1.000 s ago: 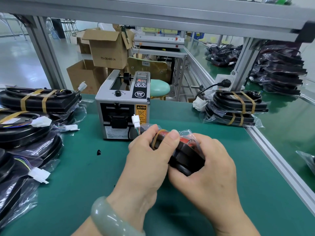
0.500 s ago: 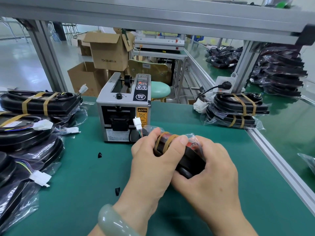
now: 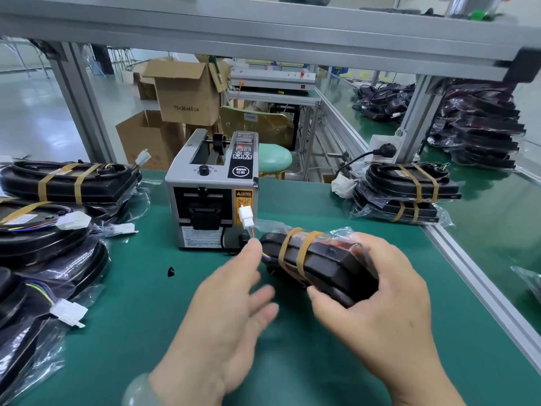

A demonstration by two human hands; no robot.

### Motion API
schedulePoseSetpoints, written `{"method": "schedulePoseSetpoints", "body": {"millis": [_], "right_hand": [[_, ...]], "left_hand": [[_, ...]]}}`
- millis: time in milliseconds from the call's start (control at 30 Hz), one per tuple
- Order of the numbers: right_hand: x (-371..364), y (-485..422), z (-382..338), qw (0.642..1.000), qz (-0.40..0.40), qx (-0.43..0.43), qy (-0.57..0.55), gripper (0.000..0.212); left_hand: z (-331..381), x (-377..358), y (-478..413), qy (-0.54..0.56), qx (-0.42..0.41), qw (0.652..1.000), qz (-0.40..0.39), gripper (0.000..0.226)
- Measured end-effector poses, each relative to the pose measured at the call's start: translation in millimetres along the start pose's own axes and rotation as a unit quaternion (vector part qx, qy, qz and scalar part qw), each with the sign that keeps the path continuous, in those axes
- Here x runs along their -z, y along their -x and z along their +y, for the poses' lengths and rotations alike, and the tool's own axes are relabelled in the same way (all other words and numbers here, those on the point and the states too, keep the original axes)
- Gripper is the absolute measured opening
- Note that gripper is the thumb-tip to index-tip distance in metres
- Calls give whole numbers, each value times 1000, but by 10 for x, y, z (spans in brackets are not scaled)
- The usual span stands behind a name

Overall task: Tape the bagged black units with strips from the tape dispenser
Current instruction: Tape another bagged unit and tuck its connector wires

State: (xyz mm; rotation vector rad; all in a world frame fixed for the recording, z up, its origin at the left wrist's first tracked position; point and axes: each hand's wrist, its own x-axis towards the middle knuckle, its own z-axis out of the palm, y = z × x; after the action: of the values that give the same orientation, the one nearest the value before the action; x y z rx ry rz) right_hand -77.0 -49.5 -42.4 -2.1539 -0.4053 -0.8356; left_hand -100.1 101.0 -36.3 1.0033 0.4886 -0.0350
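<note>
Over the green table [image 3: 140, 332], in front of the tape dispenser [image 3: 210, 189], a bagged black unit [image 3: 325, 260] is held up.
The right hand [image 3: 380, 312] wraps round its near end. The left hand [image 3: 222, 317] is spread wide just left of it, holding nothing. Two tape strips [image 3: 304, 253] cross it.

Two bare hands show in the lower half of the view. The left hand [image 3: 222, 317], at about 7 o'clock, is somewhat blurred and wears a smooth, thick, rounded bangle [image 3: 140, 391] of pale milky green at the wrist. The right hand [image 3: 380, 306], at about 5 o'clock, is bare to the wrist.
</note>
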Motion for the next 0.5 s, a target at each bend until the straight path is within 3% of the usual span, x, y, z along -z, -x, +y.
{"method": "schedulePoseSetpoints", "body": {"millis": [100,167,267,333,400,467,500], "right_hand": [[6,-14,-37,995,-20,88,-32,48],[-14,-24,-73,985,-37,170,-16,43],[-48,-15,-131,969,-49,244,-3,44],[-12,18,-166,969,-44,235,-55,52],[59,50,-176,973,2,193,-130,44],[138,58,-135,970,87,111,-197,32],[168,39,-103,965,124,53,-223,37]], "left_hand": [[103,-1,9,70,124,984,-107,86],[178,-9,-4,93,137,978,-127,83],[206,8,-43,100,113,984,-99,58],[171,55,-61,90,64,991,-75,51],[146,145,-59,104,-3,993,-58,51],[167,227,-28,108,-68,991,-31,50],[166,276,-23,119,-94,988,-24,46]]}}
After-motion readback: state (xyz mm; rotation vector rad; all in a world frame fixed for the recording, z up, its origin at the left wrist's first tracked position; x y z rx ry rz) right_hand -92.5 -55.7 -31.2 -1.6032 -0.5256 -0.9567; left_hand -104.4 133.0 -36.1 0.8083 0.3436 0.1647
